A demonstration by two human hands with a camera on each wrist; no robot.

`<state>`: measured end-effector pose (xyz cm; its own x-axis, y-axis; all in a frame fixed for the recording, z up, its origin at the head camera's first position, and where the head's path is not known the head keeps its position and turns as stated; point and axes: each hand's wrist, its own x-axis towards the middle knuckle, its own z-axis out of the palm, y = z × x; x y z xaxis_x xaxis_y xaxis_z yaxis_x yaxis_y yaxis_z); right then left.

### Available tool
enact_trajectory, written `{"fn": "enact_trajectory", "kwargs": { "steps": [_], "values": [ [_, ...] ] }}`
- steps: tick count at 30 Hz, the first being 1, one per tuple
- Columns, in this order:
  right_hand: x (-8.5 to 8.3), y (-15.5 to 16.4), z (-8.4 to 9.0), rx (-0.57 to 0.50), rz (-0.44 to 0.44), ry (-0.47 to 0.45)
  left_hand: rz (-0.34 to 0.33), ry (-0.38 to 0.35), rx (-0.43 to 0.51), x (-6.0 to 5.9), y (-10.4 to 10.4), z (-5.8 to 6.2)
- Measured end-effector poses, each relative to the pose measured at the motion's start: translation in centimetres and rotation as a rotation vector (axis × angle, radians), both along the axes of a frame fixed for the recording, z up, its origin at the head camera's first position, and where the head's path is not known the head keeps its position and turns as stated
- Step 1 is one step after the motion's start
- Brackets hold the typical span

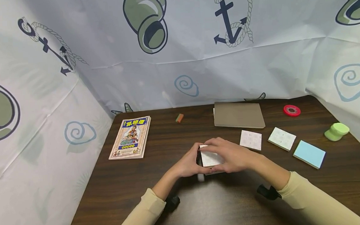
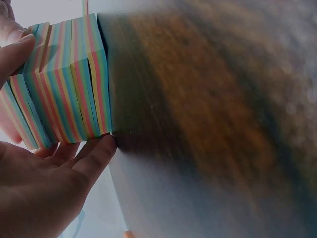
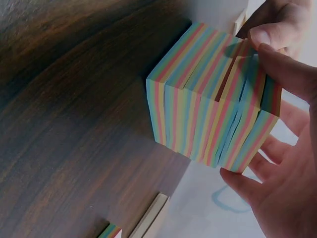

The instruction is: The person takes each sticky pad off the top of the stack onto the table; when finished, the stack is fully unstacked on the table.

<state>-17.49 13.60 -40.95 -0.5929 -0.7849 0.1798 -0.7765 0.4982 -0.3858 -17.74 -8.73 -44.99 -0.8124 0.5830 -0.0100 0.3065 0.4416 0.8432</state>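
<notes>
A stack of note pads (image 1: 211, 158) stands on the dark table in front of me, with a white top sheet. Its sides show pink, yellow, green and blue stripes in the left wrist view, where the pads (image 2: 67, 94) sit slightly out of line. My left hand (image 1: 186, 165) grips the left side, thumb on the near face and fingers reaching behind. From the other side my right hand (image 1: 234, 154) holds the upper part, its thumb close to the left one. The same layered stack (image 3: 203, 106) fills the middle of the right wrist view.
Right of the hands lie two white pads (image 1: 250, 140) (image 1: 282, 139) and a light blue pad (image 1: 309, 154). Behind them are a grey-brown notebook (image 1: 238, 115) and a red round item (image 1: 292, 110). A green waisted object (image 1: 336, 132), small eraser (image 1: 179, 118) and booklets (image 1: 130, 138) lie farther out.
</notes>
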Motion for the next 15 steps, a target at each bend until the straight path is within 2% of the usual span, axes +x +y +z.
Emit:
{"fn": "enact_trajectory", "kwargs": {
  "steps": [10,15],
  "values": [
    [-0.1,0.4,0.3,-0.007,-0.02,-0.004,-0.025,-0.019,0.011,0.0,-0.1,-0.1],
    [-0.2,1.9,0.9,-0.02,-0.087,-0.014,-0.031,-0.008,-0.008,-0.1,0.0,-0.3]
  ]
}}
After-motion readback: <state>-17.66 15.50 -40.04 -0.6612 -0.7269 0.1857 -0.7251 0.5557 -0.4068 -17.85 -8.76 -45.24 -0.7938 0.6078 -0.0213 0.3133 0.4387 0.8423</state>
